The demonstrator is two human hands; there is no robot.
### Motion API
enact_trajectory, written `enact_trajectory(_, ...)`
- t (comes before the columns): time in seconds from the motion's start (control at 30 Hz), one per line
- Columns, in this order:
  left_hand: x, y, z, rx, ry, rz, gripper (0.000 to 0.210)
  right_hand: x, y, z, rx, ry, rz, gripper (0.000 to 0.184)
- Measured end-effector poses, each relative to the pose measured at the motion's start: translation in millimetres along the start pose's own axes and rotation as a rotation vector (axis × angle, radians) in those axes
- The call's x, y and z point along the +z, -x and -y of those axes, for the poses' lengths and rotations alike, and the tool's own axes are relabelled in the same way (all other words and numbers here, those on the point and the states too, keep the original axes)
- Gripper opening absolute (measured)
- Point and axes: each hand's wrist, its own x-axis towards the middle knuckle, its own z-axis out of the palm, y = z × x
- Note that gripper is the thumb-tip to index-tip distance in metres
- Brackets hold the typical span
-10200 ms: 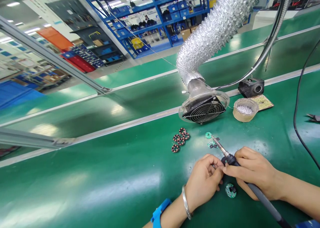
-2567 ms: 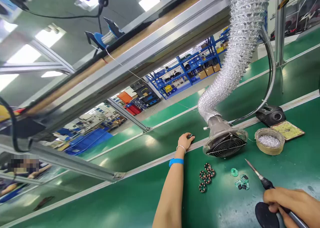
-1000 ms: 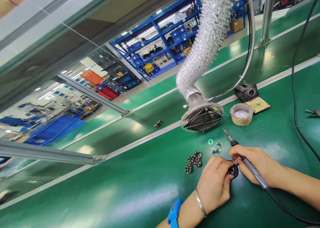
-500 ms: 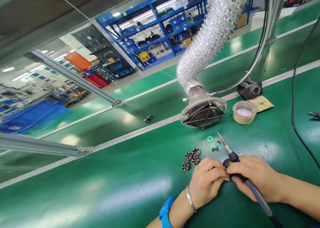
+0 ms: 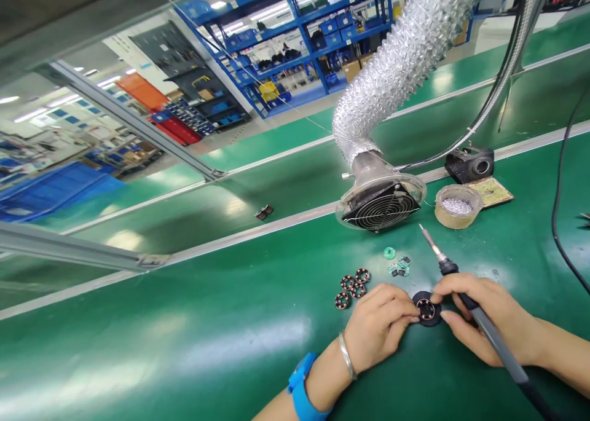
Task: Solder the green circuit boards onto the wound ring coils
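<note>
A soldering iron (image 5: 483,327) lies across my right hand (image 5: 498,316), its tip pointing up and away over the bench. My right thumb and index finger are parted at the right side of a round black holder (image 5: 431,321). A copper-wound motor stator (image 5: 426,309) sits in this holder. My left hand (image 5: 380,322) is closed, its fingertips gripping the holder's left edge beside the stator. To the left, several loose copper-wound stators (image 5: 358,290) lie in a cluster. Small green circuit boards (image 5: 399,267) lie just beyond my hands.
A fume extractor hood (image 5: 382,209) hangs from a silver duct (image 5: 391,83) over the bench. Behind my right hand stand a tub of metal shavings (image 5: 458,215), a sponge tray (image 5: 493,192) and a black iron stand (image 5: 470,164). A black cable (image 5: 558,224) runs along the right.
My right hand has drawn back to the right with the soldering iron, its fingers parting from the holder. The stator in the holder now shows. The view has shifted slightly.
</note>
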Motion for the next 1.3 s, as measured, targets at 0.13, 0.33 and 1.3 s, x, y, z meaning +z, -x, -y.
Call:
enact_trajectory(0.13, -3.1, 1.1, 4.4, -0.061, -0.009, -0.151, 0.013, 7.8, -2.9, -5.3, 0.012, 0.076, 0.133, 0.035)
enact_trajectory(0.33, 5.5, -2.0, 14.0, -0.165, -0.353, -0.117, 0.026, 17.2, -0.8, -8.7, 0.022, 0.096, 0.126, 0.031)
enact_trajectory(1.3, 6.3, -17.2, -40.5, -0.713, 0.526, -0.23, 0.016, 16.7, -5.4, 9.1, -0.265, 0.283, -0.157, 0.03)
